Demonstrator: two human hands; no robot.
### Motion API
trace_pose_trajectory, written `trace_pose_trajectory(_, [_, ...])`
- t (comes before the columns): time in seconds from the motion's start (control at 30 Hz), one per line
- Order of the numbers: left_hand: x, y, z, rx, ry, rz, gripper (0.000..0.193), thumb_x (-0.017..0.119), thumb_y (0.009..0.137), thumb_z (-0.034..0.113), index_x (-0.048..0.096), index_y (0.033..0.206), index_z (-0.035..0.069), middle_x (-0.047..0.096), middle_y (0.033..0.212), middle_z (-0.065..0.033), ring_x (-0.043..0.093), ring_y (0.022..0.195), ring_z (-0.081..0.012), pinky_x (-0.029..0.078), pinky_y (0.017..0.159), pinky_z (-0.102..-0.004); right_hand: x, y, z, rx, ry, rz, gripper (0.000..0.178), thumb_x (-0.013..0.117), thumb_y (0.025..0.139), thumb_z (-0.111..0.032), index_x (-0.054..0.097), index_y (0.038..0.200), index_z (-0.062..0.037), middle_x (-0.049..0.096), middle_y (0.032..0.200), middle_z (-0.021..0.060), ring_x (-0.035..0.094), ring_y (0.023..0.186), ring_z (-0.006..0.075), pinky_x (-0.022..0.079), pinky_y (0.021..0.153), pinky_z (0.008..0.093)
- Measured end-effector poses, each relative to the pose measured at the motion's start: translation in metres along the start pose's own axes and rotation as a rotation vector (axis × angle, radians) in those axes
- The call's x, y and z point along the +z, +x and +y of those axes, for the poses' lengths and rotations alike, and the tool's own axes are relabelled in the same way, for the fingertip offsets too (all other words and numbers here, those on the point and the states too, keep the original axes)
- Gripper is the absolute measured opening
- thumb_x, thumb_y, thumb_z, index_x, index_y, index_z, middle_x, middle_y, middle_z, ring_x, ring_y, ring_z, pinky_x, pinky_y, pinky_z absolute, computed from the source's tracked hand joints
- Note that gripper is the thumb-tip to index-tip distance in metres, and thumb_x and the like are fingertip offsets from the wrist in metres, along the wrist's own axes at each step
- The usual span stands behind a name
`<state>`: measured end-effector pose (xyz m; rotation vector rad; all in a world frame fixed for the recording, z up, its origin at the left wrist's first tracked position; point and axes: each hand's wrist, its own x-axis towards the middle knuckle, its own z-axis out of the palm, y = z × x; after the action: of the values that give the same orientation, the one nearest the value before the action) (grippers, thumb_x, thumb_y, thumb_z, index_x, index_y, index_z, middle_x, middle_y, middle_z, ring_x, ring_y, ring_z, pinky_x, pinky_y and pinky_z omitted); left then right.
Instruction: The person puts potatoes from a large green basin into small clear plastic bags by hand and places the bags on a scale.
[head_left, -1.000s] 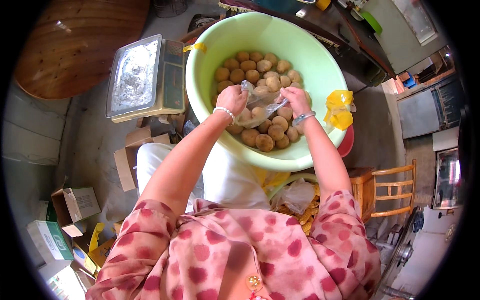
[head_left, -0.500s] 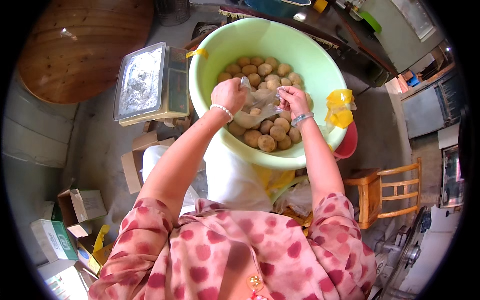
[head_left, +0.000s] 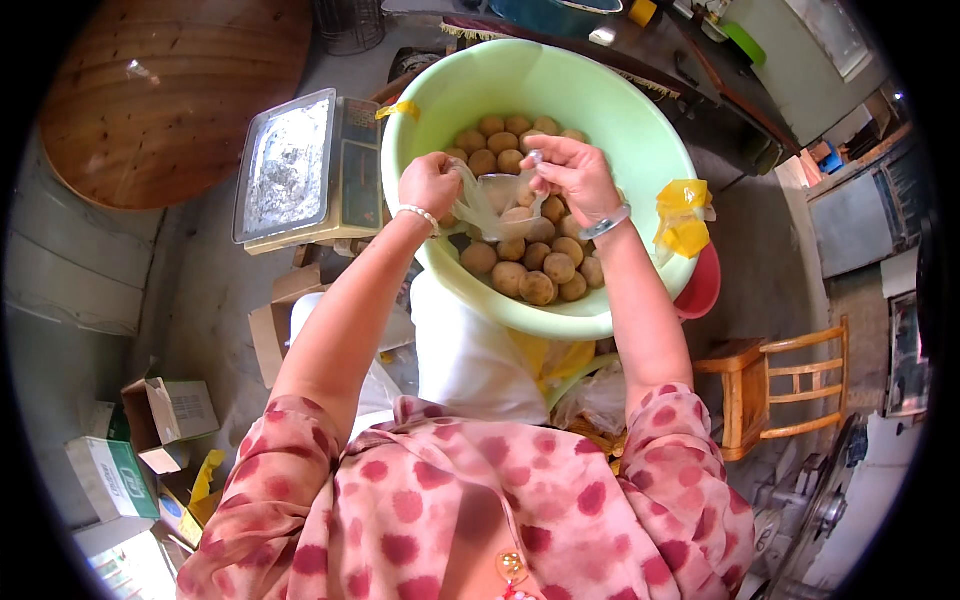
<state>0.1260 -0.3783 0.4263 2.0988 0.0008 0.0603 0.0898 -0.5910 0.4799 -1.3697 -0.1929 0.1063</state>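
Both bare arms reach forward from the lower edge over a pale green basin [head_left: 640, 130], forearms slanting inward and up. Left hand [head_left: 430, 184] is fisted, back of hand up, over the basin's left side; closed on a clear plastic bag [head_left: 478, 212], which spreads from the fist toward the right. White bead bracelet [head_left: 418, 211] on that wrist. Right hand [head_left: 580, 182] sits across from it, wrist bent inward, fingers pointing left, upper fingers stretched out and lower ones curled at the bag's right edge. Can't tell whether it grips the film or only touches it; small shiny bit at its fingertips unclear. Bangle [head_left: 606, 222] on right wrist. Bag is between the hands, mouth spread, inside the basin's outline, above round brown potatoes [head_left: 537, 288] piled on the bottom; some show through the film. Scale [head_left: 287, 160] with metal tray just left of basin. Yellow plastic [head_left: 683, 218] at basin's right rim. Wooden chair [head_left: 742, 400] lower right.
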Motion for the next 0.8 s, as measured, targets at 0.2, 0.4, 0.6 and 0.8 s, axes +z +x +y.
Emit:
trace_pose_trajectory(0.2, [-0.007,0.006,-0.009,-0.062,-0.211,-0.067,0.021,0.052,0.071,0.004,0.064,0.088,-0.002,0.064,0.065,-0.0088,0.063,0.059,-0.0144,0.047,0.056,-0.0247,0.003,0.008,0.003,-0.035,-0.052,0.094,0.017,0.055,0.082,0.004,0.064,0.095,-0.0007,0.066,0.084,0.0097,0.059,0.055,0.0095,0.045,0.043,0.0196])
trace_pose_trajectory(0.4, [-0.006,0.008,-0.007,-0.069,-0.227,-0.019,0.022,0.051,0.072,0.001,0.062,0.09,-0.005,0.064,0.067,-0.0106,0.064,0.059,-0.015,0.048,0.055,-0.0237,-0.027,-0.006,0.027,0.082,0.063,0.263,0.015,0.054,0.082,0.004,0.063,0.093,-0.0008,0.066,0.082,0.0103,0.06,0.059,0.011,0.048,0.049,0.0216])
trace_pose_trajectory(0.6, [-0.001,0.004,-0.003,-0.181,-0.652,-0.059,0.02,0.05,0.077,0.001,0.058,0.095,-0.002,0.062,0.071,-0.0106,0.057,0.049,-0.0143,0.046,0.049,-0.0233,-0.005,-0.016,0.021,-0.057,0.09,0.108,0.019,0.054,0.081,0.005,0.063,0.096,-0.0025,0.066,0.085,0.0103,0.06,0.061,0.0104,0.049,0.052,0.0213])
trace_pose_trajectory(0.8, [-0.012,-0.005,0.022,-0.132,-0.772,-0.194,0.022,0.055,0.078,0.0,0.056,0.1,0.0,0.063,0.076,-0.0094,0.053,0.05,-0.0108,0.046,0.049,-0.0229,-0.003,-0.011,0.031,0.027,0.041,0.14,0.027,0.053,0.082,0.004,0.061,0.106,-0.0035,0.064,0.099,0.012,0.058,0.059,0.0085,0.048,0.054,0.0209])
